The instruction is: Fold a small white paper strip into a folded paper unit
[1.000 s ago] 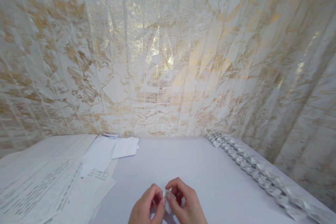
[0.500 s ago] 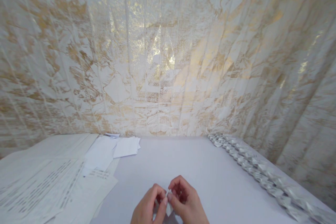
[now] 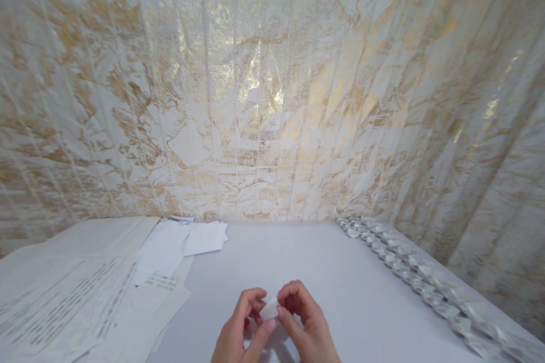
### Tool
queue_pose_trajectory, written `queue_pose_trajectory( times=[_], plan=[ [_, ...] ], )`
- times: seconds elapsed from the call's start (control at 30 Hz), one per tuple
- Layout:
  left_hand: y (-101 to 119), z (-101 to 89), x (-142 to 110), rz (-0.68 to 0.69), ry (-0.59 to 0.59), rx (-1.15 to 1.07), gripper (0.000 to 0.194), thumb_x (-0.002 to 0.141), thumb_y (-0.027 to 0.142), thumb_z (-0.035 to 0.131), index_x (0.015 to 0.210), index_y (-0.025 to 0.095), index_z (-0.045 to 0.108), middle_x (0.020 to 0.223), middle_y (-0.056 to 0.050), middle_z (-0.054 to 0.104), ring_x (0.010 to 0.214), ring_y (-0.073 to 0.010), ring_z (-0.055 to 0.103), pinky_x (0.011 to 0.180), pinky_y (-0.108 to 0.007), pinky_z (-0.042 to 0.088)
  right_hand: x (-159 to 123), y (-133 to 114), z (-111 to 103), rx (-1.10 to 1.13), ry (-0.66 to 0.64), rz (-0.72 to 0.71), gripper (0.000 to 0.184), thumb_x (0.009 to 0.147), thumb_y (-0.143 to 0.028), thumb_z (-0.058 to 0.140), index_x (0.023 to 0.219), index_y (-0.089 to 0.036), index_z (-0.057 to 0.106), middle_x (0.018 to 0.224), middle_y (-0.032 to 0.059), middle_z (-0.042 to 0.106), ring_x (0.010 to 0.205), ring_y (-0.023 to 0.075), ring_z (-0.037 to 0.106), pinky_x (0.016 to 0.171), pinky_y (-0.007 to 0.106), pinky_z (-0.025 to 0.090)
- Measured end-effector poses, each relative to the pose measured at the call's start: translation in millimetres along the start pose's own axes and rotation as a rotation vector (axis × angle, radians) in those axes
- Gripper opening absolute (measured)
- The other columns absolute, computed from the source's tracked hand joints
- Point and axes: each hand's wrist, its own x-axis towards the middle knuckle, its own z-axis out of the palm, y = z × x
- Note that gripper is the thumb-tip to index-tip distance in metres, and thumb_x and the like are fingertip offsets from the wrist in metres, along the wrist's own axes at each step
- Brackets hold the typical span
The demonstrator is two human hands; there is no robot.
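A small folded piece of white paper (image 3: 269,309) is up between my two hands, low in the middle of the view. My right hand (image 3: 307,320) pinches its right end between thumb and fingertips. On the other side, my left hand (image 3: 243,329) has its index finger lifted away from the thumb. The left thumb tip lies at the paper's lower edge; whether it presses on it I cannot tell. Behind the paper the curled fingers of both hands are partly hidden.
On the white table (image 3: 289,255), large printed sheets (image 3: 63,300) spread over the left side. Blank white paper pieces (image 3: 164,249) and a small stack (image 3: 205,238) lie on their far edge. Rows of folded paper pieces (image 3: 426,283) run along the right edge. A gold-patterned curtain (image 3: 264,125) hangs behind.
The folded paper has turned from upright to a flatter tilt and shows more of its face. My left index finger has lifted away from it; the right hand keeps its pinch.
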Motion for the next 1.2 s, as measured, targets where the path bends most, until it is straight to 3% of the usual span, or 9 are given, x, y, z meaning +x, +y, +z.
queue_pose_trajectory(
  times=[0.1,0.2,0.3,0.43,0.57,0.83,0.97,1.2],
  plan=[
    [-0.2,-3.0,4.1,-0.016,-0.050,-0.014,0.037,0.087,0.059,0.060,0.093,0.023,0.066,0.080,0.002,0.060,0.072,-0.0183,0.053,0.070,-0.027,0.039,-0.3,2.6,-0.6,0.021,-0.019,-0.017,0.020,0.087,-0.040,0.068,0.089,-0.021,0.061,0.078,-0.0010,0.056,0.072,0.0174,0.051,0.068,0.029,0.041],
    [0.4,-4.8,5.6,-0.011,-0.057,-0.015,0.041,0.087,0.060,0.061,0.071,0.022,0.060,0.069,0.005,0.048,0.064,-0.0158,0.045,0.064,-0.027,0.034,-0.5,4.7,0.5,0.015,-0.059,-0.022,0.028,0.089,-0.049,0.068,0.100,-0.023,0.065,0.084,0.0006,0.058,0.077,0.0187,0.054,0.071,0.031,0.042],
    [0.9,-4.3,5.0,0.004,-0.047,-0.032,0.040,0.086,0.060,0.063,0.071,0.022,0.060,0.069,0.006,0.046,0.064,-0.0158,0.043,0.062,-0.027,0.033,0.0,4.6,2.4,-0.013,-0.051,-0.102,0.041,0.084,-0.059,0.071,0.108,-0.026,0.068,0.095,0.0033,0.060,0.082,0.0206,0.055,0.072,0.031,0.042],
    [0.6,-1.8,4.6,0.050,-0.061,-0.016,0.036,0.086,0.056,0.065,0.073,0.022,0.064,0.073,0.004,0.051,0.067,-0.0167,0.047,0.065,-0.027,0.034,1.7,-1.7,1.0,-0.069,-0.053,-0.133,0.039,0.085,-0.061,0.070,0.088,-0.023,0.073,0.088,0.0031,0.058,0.079,0.0198,0.054,0.070,0.030,0.041],
    [-1.2,-1.7,5.4,0.088,-0.061,0.017,0.033,0.088,0.053,0.064,0.075,0.023,0.067,0.073,0.003,0.055,0.069,-0.0177,0.049,0.067,-0.027,0.035,3.4,-7.3,-3.1,-0.068,-0.039,-0.086,0.044,0.088,-0.061,0.067,0.073,-0.020,0.071,0.076,0.0020,0.057,0.074,0.0193,0.054,0.071,0.031,0.040],
    [0.6,-3.6,4.6,0.075,0.023,0.047,0.033,0.085,0.046,0.067,0.062,0.023,0.061,0.067,0.005,0.048,0.065,-0.0169,0.045,0.066,-0.027,0.033,3.3,0.9,-0.1,-0.014,-0.069,0.045,0.052,0.080,-0.070,0.070,0.075,-0.018,0.071,0.074,0.0022,0.056,0.070,0.0188,0.050,0.066,0.031,0.037],
    [4.6,-3.0,5.0,0.079,0.043,0.064,0.029,0.083,0.042,0.067,0.061,0.023,0.065,0.065,0.005,0.049,0.064,-0.0166,0.045,0.064,-0.027,0.033,2.8,2.0,1.8,-0.030,-0.012,0.101,0.059,0.076,-0.075,0.069,0.069,-0.017,0.070,0.069,0.0022,0.056,0.068,0.0188,0.050,0.066,0.031,0.036],
    [0.5,-2.8,7.3,-0.109,0.006,-0.070,0.048,0.074,0.064,0.070,0.060,0.018,0.066,0.061,0.006,0.045,0.061,-0.0154,0.042,0.060,-0.027,0.030,6.9,1.1,-1.4,0.014,-0.066,0.162,0.064,0.076,-0.079,0.065,0.070,-0.015,0.067,0.065,-0.0006,0.051,0.063,0.0149,0.045,0.062,0.028,0.034]
  ],
)
